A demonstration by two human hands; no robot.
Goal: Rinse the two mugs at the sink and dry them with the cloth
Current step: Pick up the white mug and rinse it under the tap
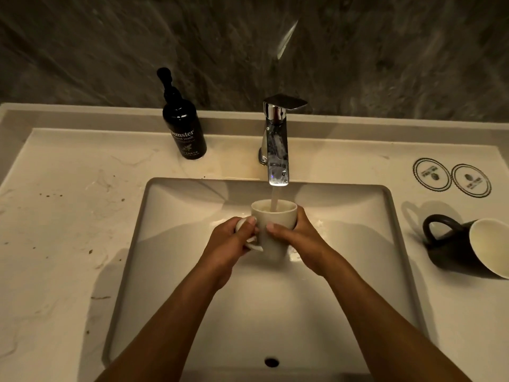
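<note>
Both hands are clamped on the pale mug (272, 230), held upright over the sink (358, 244) under the tap (276, 150) — water runs straight into its mouth. The left hand (231, 244) grips the handle; the right hand (297, 238) wraps the mug's right side. On the worktop (68, 216) at the right the dark mug (465, 248) stands apart, near two round coasters (451, 177). A black hand-wash bottle (183, 125) stands far left of the tap.
</note>
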